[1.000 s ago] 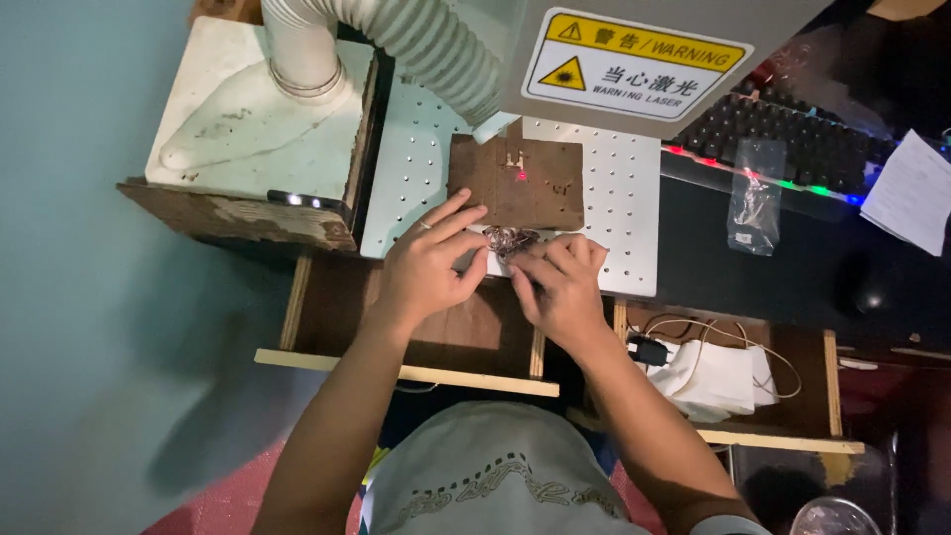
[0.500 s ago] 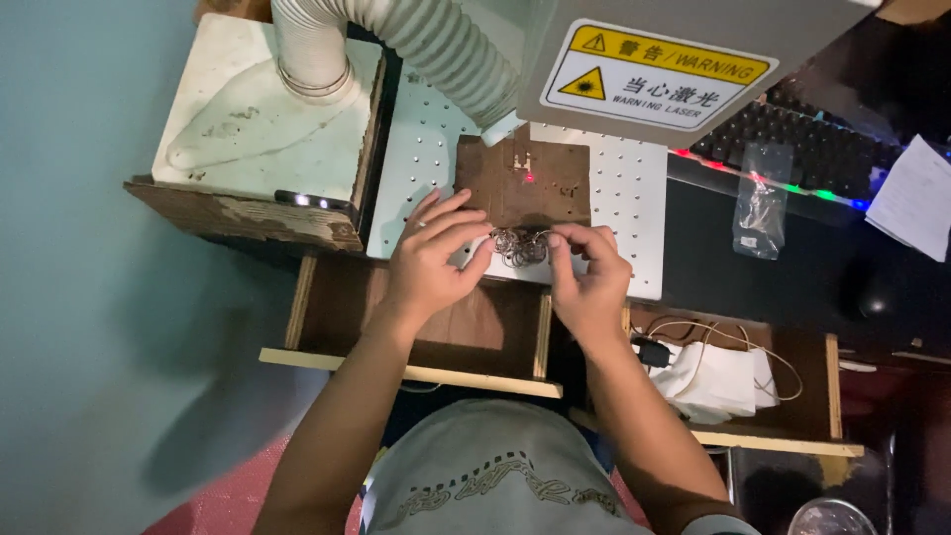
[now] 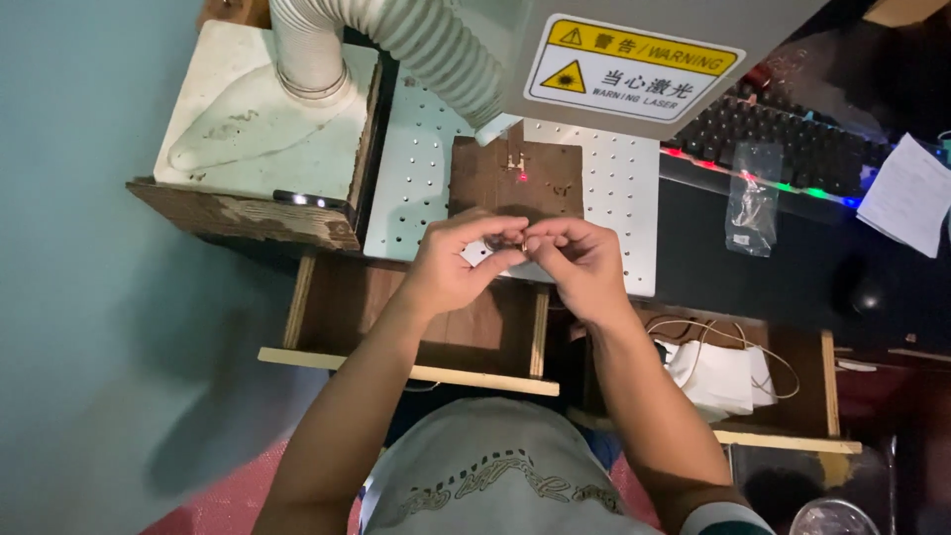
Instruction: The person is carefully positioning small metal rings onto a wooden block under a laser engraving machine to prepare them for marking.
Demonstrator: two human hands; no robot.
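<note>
Small metal pieces [image 3: 507, 244], pinched between fingertips of the left hand [image 3: 458, 267] and right hand [image 3: 580, 267], want steady handling just near of the brown wooden board [image 3: 515, 178].

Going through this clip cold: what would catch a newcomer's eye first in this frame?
Probably the two hands meeting at centre, the left hand and right hand pinching a small dark metal piece between their fingertips above a white perforated plate. Next, the yellow warning label at the top, with a ribbed white hose beside it. A red dot glows on the brown wooden block just beyond the fingers.
</note>
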